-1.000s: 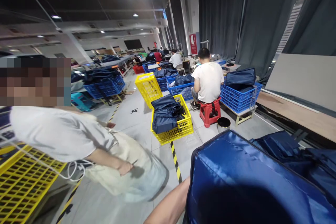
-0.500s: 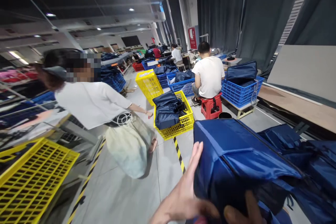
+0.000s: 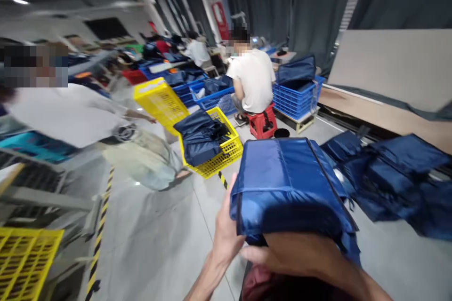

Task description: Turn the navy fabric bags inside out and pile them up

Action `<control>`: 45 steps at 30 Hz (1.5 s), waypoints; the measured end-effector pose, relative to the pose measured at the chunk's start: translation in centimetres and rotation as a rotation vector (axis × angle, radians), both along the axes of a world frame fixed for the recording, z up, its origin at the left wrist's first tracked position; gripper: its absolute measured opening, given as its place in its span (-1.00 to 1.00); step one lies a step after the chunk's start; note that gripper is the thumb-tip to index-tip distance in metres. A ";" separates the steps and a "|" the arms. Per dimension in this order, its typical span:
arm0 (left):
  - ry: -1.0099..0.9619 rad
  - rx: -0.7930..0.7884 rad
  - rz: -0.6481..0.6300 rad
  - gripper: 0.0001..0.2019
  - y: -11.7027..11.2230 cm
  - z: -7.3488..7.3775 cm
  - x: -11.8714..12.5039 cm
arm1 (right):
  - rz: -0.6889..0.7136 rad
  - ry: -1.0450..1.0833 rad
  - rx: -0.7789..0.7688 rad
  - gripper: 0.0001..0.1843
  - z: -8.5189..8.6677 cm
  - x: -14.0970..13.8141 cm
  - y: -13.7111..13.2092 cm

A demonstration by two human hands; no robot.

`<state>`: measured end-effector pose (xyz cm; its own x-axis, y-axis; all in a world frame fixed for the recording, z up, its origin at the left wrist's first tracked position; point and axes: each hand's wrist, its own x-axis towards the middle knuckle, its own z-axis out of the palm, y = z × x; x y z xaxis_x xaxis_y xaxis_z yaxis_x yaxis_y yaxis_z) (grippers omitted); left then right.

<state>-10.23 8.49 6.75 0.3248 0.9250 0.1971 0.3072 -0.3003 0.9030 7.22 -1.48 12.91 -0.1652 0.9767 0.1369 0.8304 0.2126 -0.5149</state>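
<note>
Holding the blue bag (image 3: pixel 282 183) with left hand (image 3: pixel 226 235) fingers cupping its side and right hand (image 3: pixel 303 256) fingers curled under its front, we risk slick fabric slipping to the floor (image 3: pixel 158 235).

bare floor (image 3: pixel 158 240) was left open beside the held bag (image 3: pixel 289 183); passage ahead was blocked by a yellow basket (image 3: pixel 231 148), rightward by heaped blue bags (image 3: pixel 395 174).
</note>
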 end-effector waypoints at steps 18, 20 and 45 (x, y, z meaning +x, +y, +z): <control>0.176 0.105 -0.252 -0.47 4.6 5.2 8.0 | -0.861 -0.289 0.513 -0.20 -10.1 7.3 -4.3; 0.245 0.107 -0.328 -0.48 5.4 6.7 8.4 | -0.849 -0.330 0.601 -0.28 -9.9 10.0 -2.9; 0.189 0.632 -0.330 -0.03 3.3 5.6 7.0 | -0.709 -0.434 0.378 -0.25 1.2 13.7 1.1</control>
<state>-3.27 11.76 12.40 0.6475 0.5021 0.5732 0.2442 -0.8493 0.4681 20.88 -0.33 14.08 0.3444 0.7716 0.5347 0.9355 -0.3301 -0.1262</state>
